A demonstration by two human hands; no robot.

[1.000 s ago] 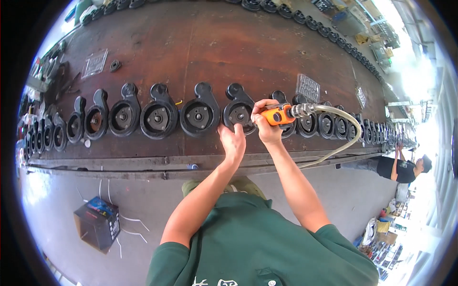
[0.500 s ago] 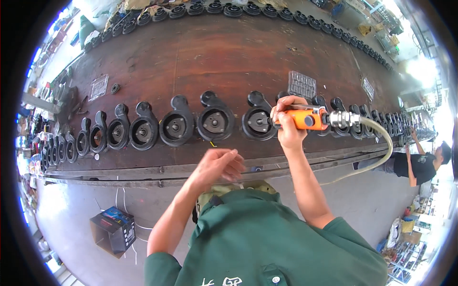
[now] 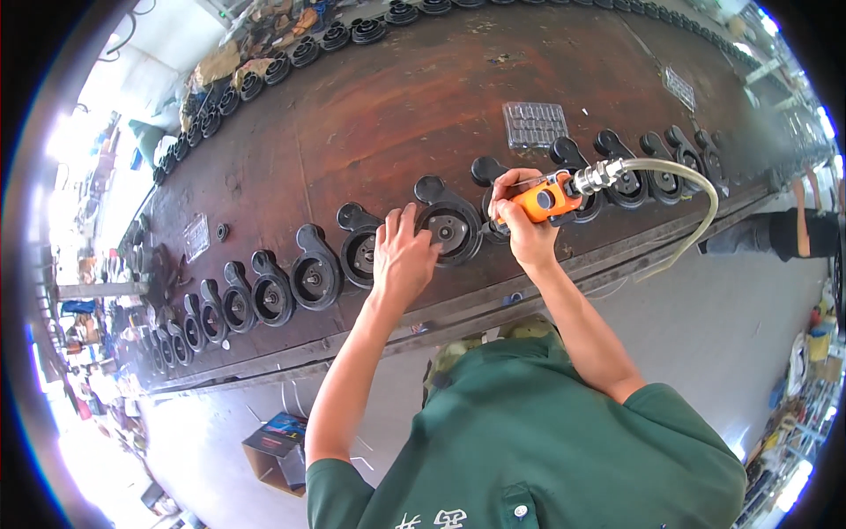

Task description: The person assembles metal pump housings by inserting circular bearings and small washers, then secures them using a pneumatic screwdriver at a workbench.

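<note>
My right hand (image 3: 527,231) is wrapped round an orange air tool (image 3: 544,201), tilted over the row on the table. A metal coupling (image 3: 600,176) joins it to a clear hose (image 3: 710,198) that curves away to the right. Its working tip is hidden by my fingers. My left hand (image 3: 404,263) reaches between two round black housings, fingers stretched out. One housing (image 3: 359,254) is partly covered by that hand; the other (image 3: 449,231) has a metal disc inside and sits between my hands. Whether my fingertips press on either is unclear.
Similar black housings line the table's (image 3: 352,115) near edge, each with a small round lobe, and more run along its far edge. Clear plastic trays (image 3: 535,125) lie on top. A metal rail (image 3: 476,304) borders the front. An open box (image 3: 280,450) stands on the floor; another person (image 3: 793,231) works at right.
My left hand has moved up from the table's front edge to the housings. The right hand and tool are tilted more. The whole view has turned and shifted.
</note>
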